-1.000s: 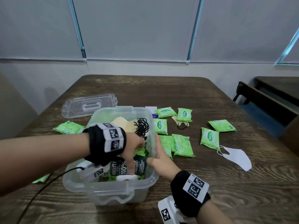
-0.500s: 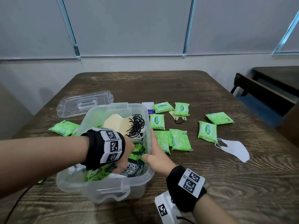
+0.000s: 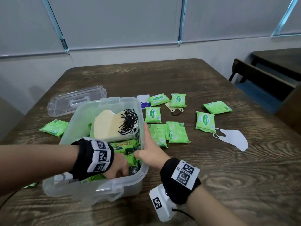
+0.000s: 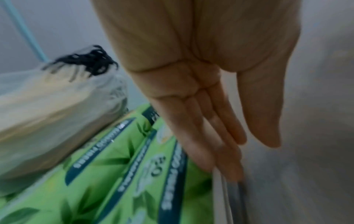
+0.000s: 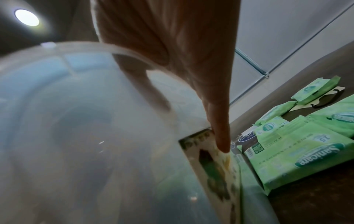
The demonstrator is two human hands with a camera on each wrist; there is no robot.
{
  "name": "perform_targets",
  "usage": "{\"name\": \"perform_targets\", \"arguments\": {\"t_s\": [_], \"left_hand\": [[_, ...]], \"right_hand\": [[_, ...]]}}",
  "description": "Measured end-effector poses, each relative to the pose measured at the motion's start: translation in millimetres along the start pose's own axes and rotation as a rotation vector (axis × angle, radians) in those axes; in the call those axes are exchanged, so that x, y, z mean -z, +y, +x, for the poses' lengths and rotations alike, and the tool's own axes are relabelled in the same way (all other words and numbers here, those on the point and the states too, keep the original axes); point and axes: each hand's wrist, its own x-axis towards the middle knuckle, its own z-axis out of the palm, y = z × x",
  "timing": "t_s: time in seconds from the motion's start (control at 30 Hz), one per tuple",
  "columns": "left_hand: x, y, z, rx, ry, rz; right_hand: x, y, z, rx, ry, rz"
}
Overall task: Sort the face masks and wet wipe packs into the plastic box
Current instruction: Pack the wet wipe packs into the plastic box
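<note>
The left hand [image 3: 116, 168] reached into the plastic box [image 3: 104, 188] near the desk's front edge, fingers [image 4: 216, 136] straight beside green wipe packs [image 4: 114, 174]. The right hand [image 3: 150, 154] clasped the box's right wall; the fingertips were hidden.

The head view looks down across the plastic box [image 3: 104, 185]; both wrist views sit close against it (sharing its walls).

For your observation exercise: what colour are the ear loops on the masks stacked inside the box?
Black ear loops on the cream masks; head view shows it best.
</note>
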Motion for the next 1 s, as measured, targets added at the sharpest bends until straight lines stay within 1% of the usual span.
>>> {"name": "perform_targets", "arguments": {"t_s": [0.07,0.1,0.13,0.2,0.27,0.3,0.33,0.4,0.47,0.5,0.53,0.57,0.6,0.7,0.8,0.87,0.93,0.97,1.0], "left_hand": [[-6.2,9.4,17.5,0.017,-0.058,0.27],[-4.2,15.7,23.9,0.054,-0.049,0.362],[-2.6,19.9,29.3,0.089,-0.004,0.383],[0.8,25.3,22.3,0.22,0.108,0.311],[-6.6,15.7,16.9,0.312,0.189,0.204],[-11.2,10.4,14.2,0.336,0.231,0.153],[-14.0,8.7,11.4,0.356,0.245,0.127],[-16.9,9.6,11.3,0.394,0.267,0.16],[-12.8,16.7,11.9,0.395,0.257,0.179],[-13.4,19.4,13.0,0.395,0.28,0.181],[-15.7,19.2,14.8,0.377,0.389,0.191],[-16.9,17.8,16.1,0.355,0.455,0.212],[-19.9,17.6,17.4,0.365,0.521,0.249],[-37.7,7.8,30.9,0.363,0.804,0.203],[-43.2,11.3,37.5,0.384,0.849,0.222],[-40.8,4.7,41.0,0.369,0.817,0.207],[-34.6,0.9,43.8,0.35,0.837,0.197],[-27.3,0.8,41.1,0.337,0.8,0.196],[-19.2,-0.3,36.8,0.327,0.714,0.159]], "right_hand": [[3.0,-2.2,8.0,-0.001,0.006,-0.005],[3.8,-3.3,10.6,-0.002,0.018,0.008],[3.8,-4.3,11.7,-0.005,0.03,0.027],[2.3,-2.3,13.3,0.001,0.044,0.075],[-0.1,-0.7,13.3,-0.012,0.053,0.104],[-1.1,0.7,14.5,-0.017,0.064,0.114],[-2.1,1.2,15.3,-0.018,0.074,0.124],[-4.1,2.9,16.4,-0.012,0.089,0.132],[-3.1,2.8,15.3,-0.009,0.083,0.127],[-2.1,4.1,15.7,-0.006,0.074,0.136],[-1.3,3.9,14.8,-0.011,0.064,0.151],[-0.7,3.7,14.3,-0.006,0.05,0.167],[-0.5,3.1,13.9,-0.003,0.04,0.174],[-0.9,6.3,15.3,0.01,0.014,0.187],[0.1,8.7,15.3,0.015,0.011,0.203],[1.2,9.5,17.7,0.008,0.013,0.211],[1.2,6.9,20.4,-0.005,0.028,0.234],[1.5,5.8,22.1,0.001,0.038,0.251],[2.5,5.1,23.5,0.014,0.05,0.263]]}}
